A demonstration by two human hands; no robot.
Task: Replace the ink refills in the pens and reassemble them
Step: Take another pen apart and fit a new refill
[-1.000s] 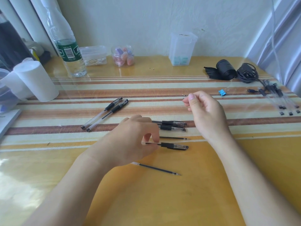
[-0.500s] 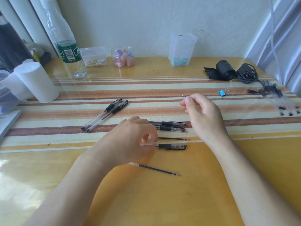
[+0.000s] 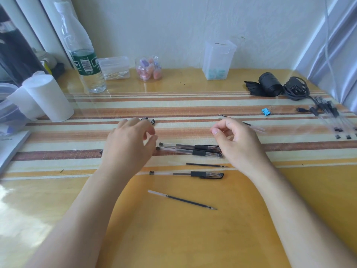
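Note:
My left hand (image 3: 131,144) hovers with relaxed, empty fingers over two pens (image 3: 149,120) that it mostly hides. My right hand (image 3: 237,144) floats with its fingers curled and nothing visible in it. Between the hands two clear black-grip pens (image 3: 185,148) lie side by side. Nearer me lies a capped pen (image 3: 185,174), apart from both hands. A short dark refill (image 3: 206,165) rests between those pens, and a longer refill (image 3: 181,200) lies nearest me. Two thin refills (image 3: 234,120) rest on the table just behind my right hand.
Several more pens (image 3: 328,117) lie at the far right by a blue binder clip (image 3: 266,111) and a black cable bundle (image 3: 295,89). A water bottle (image 3: 87,70), paper rolls (image 3: 50,97), a jar (image 3: 148,69) and clear boxes (image 3: 218,59) line the back.
My left hand let go of the capped pen and moved up and left over the two far pens. My right hand dropped slightly toward me.

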